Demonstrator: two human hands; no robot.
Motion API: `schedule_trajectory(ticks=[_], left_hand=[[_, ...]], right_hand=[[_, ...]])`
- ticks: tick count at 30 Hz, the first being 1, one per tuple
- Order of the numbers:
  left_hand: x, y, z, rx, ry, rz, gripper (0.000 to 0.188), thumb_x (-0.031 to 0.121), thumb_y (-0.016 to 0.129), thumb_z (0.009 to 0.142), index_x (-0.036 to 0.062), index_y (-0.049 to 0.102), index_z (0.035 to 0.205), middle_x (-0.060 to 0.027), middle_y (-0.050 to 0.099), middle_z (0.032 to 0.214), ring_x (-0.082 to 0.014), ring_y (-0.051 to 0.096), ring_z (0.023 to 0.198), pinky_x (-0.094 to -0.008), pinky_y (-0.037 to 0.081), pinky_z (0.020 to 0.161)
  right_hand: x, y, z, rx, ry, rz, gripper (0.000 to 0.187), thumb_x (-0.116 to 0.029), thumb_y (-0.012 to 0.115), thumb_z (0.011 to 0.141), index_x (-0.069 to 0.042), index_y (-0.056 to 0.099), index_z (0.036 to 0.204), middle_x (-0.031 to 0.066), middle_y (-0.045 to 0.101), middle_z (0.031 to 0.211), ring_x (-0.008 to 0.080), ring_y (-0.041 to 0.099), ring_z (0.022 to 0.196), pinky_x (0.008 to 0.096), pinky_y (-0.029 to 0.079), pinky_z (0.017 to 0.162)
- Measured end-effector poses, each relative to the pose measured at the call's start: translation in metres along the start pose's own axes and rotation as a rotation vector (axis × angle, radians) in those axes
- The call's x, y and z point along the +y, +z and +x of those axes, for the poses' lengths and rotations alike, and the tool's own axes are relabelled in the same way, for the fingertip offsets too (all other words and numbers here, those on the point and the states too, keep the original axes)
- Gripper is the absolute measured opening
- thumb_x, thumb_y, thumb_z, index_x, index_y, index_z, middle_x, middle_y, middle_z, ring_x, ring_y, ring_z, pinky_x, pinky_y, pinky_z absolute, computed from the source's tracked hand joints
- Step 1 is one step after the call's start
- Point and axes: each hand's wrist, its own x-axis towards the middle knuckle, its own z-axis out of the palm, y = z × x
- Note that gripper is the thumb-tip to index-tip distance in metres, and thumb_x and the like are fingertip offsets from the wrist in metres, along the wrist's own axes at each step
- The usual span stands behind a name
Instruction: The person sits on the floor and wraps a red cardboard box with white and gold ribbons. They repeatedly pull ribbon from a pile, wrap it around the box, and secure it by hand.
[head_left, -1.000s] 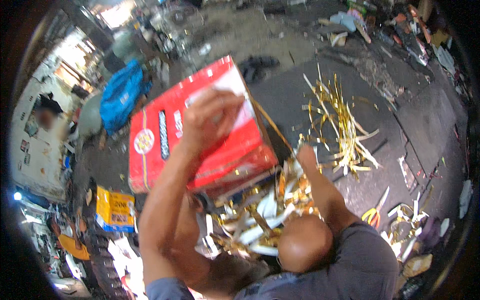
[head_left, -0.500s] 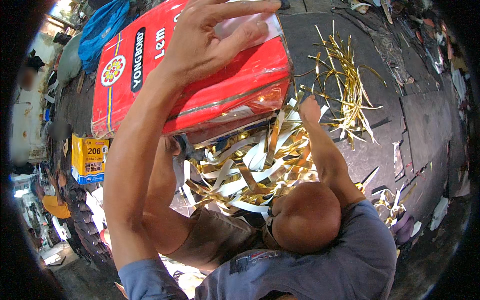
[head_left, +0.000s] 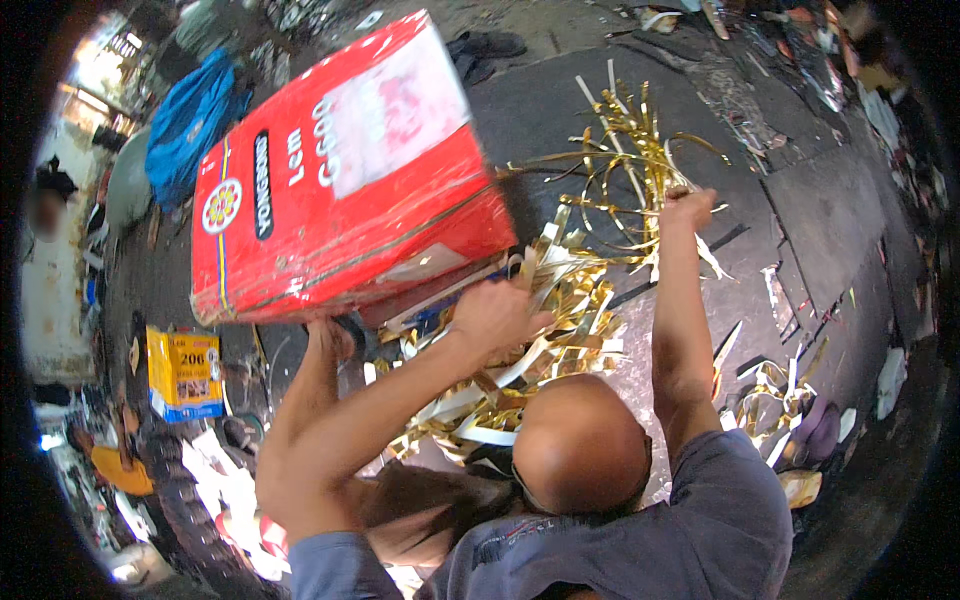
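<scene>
From where I stand, a yellow-and-blue cardboard box sits furthest left, with a crumpled blue plastic sheet behind it. Next comes a large red cardboard box, tilted beside the worker, perhaps kept close so it stays within reach. Just by its lower right corner, the left hand is over a loose heap of gold and white strips; it is blurred, so I can't tell whether it grips any. Further right, a long, tangled bundle of thin gold strips lies on the dark floor, probably set apart to keep it from mixing with the heap. The right hand is curled at its edge; whether it grips strips, I can't tell.
</scene>
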Motion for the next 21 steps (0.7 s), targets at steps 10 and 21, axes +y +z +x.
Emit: schedule_trajectory(ticks=[10,21], left_hand=[[-0.009,0.025,-0.009,-0.136,0.033,-0.207,0.019,0.019,0.066,0.089,0.0049,0.074,0.1,-0.0256,0.073,0.092,-0.0432,0.073,0.088,-0.054,0.057,0.08],[-0.031,-0.232,-0.165,0.275,-0.347,-0.496,0.014,0.015,0.065,0.096,0.0044,0.069,0.105,-0.0113,0.068,0.079,-0.0259,0.069,0.076,-0.0391,0.054,0.071]], right_hand=[[-0.075,-0.037,-0.202,-1.259,-0.156,-0.863,0.033,-0.017,0.074,0.096,-0.005,0.063,0.125,0.0074,0.067,0.114,0.0183,0.065,0.112,0.0354,0.053,0.099],[-0.091,0.035,-0.332,-2.051,0.451,-0.765,0.031,-0.029,0.068,0.102,-0.001,0.064,0.116,0.0065,0.069,0.088,0.013,0.068,0.078,0.0319,0.054,0.069]])
